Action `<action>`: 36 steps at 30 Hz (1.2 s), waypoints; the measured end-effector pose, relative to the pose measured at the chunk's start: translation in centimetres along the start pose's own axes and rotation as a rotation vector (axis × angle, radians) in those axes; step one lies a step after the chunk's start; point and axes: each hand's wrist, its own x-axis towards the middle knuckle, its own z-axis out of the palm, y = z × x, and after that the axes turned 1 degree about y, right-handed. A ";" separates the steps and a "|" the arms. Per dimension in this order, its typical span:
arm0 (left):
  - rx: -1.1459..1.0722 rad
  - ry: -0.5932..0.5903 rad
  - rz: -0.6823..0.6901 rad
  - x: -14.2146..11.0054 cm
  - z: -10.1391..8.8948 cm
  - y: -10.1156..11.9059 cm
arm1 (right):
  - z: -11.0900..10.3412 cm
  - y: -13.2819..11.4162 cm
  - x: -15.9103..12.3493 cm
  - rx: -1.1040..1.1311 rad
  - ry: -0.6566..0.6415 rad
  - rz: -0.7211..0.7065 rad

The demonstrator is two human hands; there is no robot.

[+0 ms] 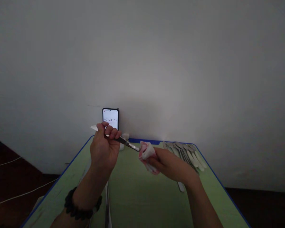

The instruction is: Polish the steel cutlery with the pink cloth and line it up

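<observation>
Near the frame's centre, a metal utensil (130, 144) is gripped by the fingers of the left hand (104, 148); its lower end is covered by a cloth (149, 154) clasped in the right hand's (170, 162) fingers. Other cutlery (197, 160) is spread at centre right on the bench (137, 196).

Left forearm (91, 185) slants up to the far left corner of the counter (142, 199), the hand (105, 144) palm inward, fingers curled. Right forearm (200, 199) angles leftward from the near right, its hand (165, 161) gripping, thumb extended.
</observation>
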 end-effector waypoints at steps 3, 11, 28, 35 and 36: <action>0.023 0.025 0.002 -0.3 0.2 -0.2 | 0.7 -0.6 0.2 -0.163 0.068 0.053; 0.066 0.033 -0.153 -1.5 0.3 -2.0 | 2.8 -1.9 1.9 -0.335 0.103 -0.044; 0.010 0.004 -0.062 0.3 -0.4 -0.4 | 0.8 -0.3 0.7 -0.259 0.090 0.026; 0.033 0.015 -0.173 0.7 -1.3 -2.3 | 2.0 0.1 1.8 -0.232 0.075 -0.011; 0.032 0.032 -0.172 1.0 -1.5 -2.3 | 1.9 0.5 1.8 -0.214 0.064 -0.009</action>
